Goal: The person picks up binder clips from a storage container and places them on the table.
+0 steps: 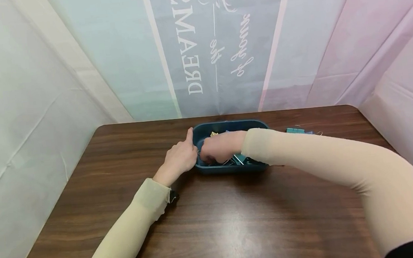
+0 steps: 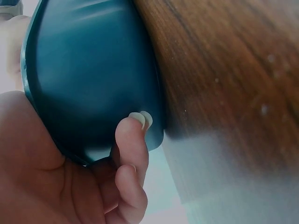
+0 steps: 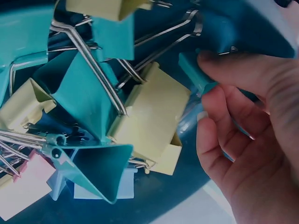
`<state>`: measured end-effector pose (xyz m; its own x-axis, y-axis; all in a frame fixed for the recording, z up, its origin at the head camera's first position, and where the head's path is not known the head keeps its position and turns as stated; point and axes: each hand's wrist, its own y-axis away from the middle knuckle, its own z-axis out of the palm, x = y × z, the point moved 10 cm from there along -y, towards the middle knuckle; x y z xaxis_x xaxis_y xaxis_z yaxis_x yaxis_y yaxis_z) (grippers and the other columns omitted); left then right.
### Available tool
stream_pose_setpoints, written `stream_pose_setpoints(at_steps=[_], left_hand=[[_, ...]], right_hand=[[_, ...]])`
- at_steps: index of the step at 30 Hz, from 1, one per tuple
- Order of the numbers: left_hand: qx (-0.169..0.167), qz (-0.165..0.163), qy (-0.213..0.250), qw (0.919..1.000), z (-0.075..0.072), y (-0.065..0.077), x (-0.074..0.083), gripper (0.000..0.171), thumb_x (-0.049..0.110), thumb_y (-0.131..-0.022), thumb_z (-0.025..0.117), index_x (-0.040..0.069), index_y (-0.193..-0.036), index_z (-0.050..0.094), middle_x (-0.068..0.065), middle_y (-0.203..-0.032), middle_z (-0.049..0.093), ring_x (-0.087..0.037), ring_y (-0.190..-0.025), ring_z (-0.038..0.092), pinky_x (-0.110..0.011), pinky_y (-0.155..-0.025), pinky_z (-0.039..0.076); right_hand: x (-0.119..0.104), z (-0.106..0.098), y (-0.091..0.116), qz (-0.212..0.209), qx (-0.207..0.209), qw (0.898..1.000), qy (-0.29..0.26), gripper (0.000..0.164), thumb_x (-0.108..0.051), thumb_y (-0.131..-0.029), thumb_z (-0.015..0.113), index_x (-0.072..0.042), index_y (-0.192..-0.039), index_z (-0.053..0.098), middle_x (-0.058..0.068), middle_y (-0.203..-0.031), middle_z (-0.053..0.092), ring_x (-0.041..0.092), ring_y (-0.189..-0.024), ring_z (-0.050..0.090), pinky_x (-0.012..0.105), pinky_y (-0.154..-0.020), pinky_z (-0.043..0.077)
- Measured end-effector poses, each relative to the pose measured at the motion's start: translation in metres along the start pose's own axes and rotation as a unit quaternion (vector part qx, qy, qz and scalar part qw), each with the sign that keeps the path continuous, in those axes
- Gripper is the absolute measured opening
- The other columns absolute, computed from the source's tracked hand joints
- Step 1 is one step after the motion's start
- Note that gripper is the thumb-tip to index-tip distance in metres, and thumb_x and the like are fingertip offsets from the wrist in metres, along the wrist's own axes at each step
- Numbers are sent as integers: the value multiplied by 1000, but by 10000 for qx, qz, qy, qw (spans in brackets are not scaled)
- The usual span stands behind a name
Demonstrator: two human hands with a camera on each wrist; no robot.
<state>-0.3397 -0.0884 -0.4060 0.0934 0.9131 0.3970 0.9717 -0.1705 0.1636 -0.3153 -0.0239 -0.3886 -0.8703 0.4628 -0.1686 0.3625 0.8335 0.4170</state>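
My right arm (image 1: 323, 161) extends from four o'clock, and the right hand (image 1: 222, 146) pinches a teal clip (image 3: 194, 72) at its fingertips (image 3: 213, 100), toward nine o'clock inside the blue bin (image 1: 232, 169). My left hand (image 1: 179, 156) grips this bin's nine-o'clock end.

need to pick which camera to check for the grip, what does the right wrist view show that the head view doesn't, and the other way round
Only the right wrist view clearly shows the small teal clip pinched by the right hand, and a pink clip in the pile. Only the head view clearly shows the left hand at the left end of the dark blue bin, loose clips on the table, and the lettered banner. Both show the right hand inside the bin, which holds teal and yellow clips.
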Motion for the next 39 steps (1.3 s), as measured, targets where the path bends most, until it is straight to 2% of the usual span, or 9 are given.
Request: stream_pose_setpoints(at_steps=[4,8,12,16,20,24,29,35,39], left_hand=[[64,20,-18,10000,-1,1,1,67,25,-106,39,13,-161,4,-5,-56,51,-18,-41,38,-31,-40,29],[95,-10,-52,9999,-2,1,2,67,25,-105,39,13,-161,5,-6,-57,52,-19,-42,42,-31,-41,31],[100,-66,-59,9999,-2,0,1,67,25,-105,40,14,-161,6,-7,-60,55,-21,-44,46,-32,-43,34],[107,-113,-105,9998,-3,0,0,66,25,-105,38,15,-162,5,-8,-60,56,-23,-45,47,-34,-43,34],[95,-156,-123,9998,-2,0,-1,66,26,-105,38,15,-162,5,-8,-61,56,-23,-47,49,-35,-44,35],[65,-131,-111,9998,-1,0,0,66,26,-105,39,15,-161,6,-9,-63,57,-24,-48,50,-35,-45,36],[111,-81,-129,9998,0,0,1,66,26,-105,39,14,-161,7,-9,-62,56,-24,-47,50,-34,-44,35],[110,-46,-106,9999,-1,0,2,67,26,-105,39,14,-161,5,-8,-60,56,-22,-45,47,-33,-42,34],[147,-30,-119,9998,-2,0,1,67,26,-105,39,13,-161,6,-8,-60,56,-23,-45,48,-33,-43,34]], right_hand=[[-2,-11,11,-118,230,9991,-331,27,-1,-90,69,-18,-109,75,-8,-92,67,10,-79,61,25,-77,53],[-4,-23,28,-281,493,9977,-370,28,1,-89,66,-13,-112,75,-6,-94,67,12,-79,59,26,-74,53],[-2,-37,51,-469,988,9938,-178,20,-3,-90,68,-12,-106,76,-4,-90,66,11,-78,57,28,-73,52],[4,-48,79,-626,1592,9852,-50,14,-6,-88,72,-14,-100,74,-6,-85,62,10,-75,56,30,-72,51],[20,-50,106,-459,1930,9799,-215,15,-7,-87,74,-17,-98,72,-8,-83,60,10,-74,53,30,-68,49],[43,-45,132,-43,2099,9767,-438,16,-10,-86,77,-18,-99,71,-11,-78,58,7,-70,52,31,-66,48],[71,-32,162,514,2232,9712,-655,19,-7,-85,74,-14,-103,71,-11,-77,62,6,-66,55,31,-64,51],[110,1,193,1259,2101,9647,-965,21,-5,-86,71,-15,-104,69,-11,-79,62,7,-70,56,31,-65,51],[132,24,208,1541,2032,9614,-1037,20,-2,-84,71,-14,-98,64,-10,-77,58,7,-69,54,31,-63,47]])
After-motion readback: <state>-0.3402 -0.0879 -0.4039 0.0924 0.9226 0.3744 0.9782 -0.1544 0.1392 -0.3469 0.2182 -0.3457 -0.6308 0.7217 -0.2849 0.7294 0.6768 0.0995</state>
